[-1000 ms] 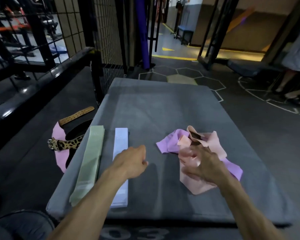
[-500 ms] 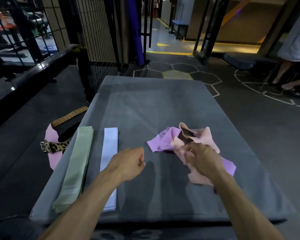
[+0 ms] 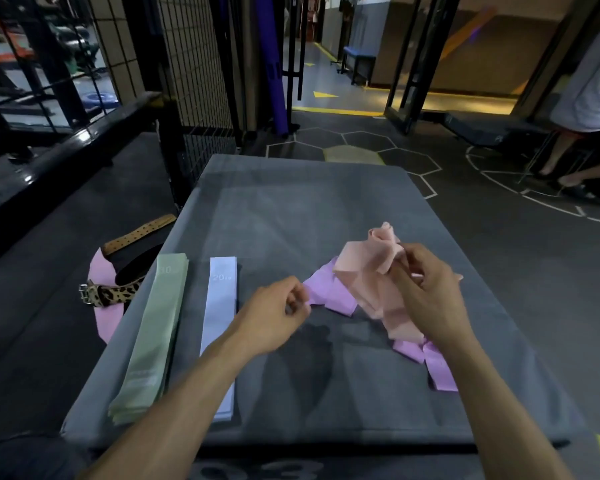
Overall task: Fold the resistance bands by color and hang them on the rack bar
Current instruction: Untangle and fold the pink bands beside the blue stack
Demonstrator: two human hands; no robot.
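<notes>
The right hand (image 3: 426,292) pinches the crumpled pink band (image 3: 371,275), lifted above the purple band (image 3: 329,292) lying right of the grey mat's (image 3: 291,209) middle. The left hand (image 3: 274,313), fingers curled, pinches the purple band's left end. The folded green band (image 3: 153,334) and white band (image 3: 220,313) lie parallel along the mat's left edge.

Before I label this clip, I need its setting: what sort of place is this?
Most likely a gym: resistance bands on a padded platform, lifting belts beside it, hexagon floor markings.
</notes>
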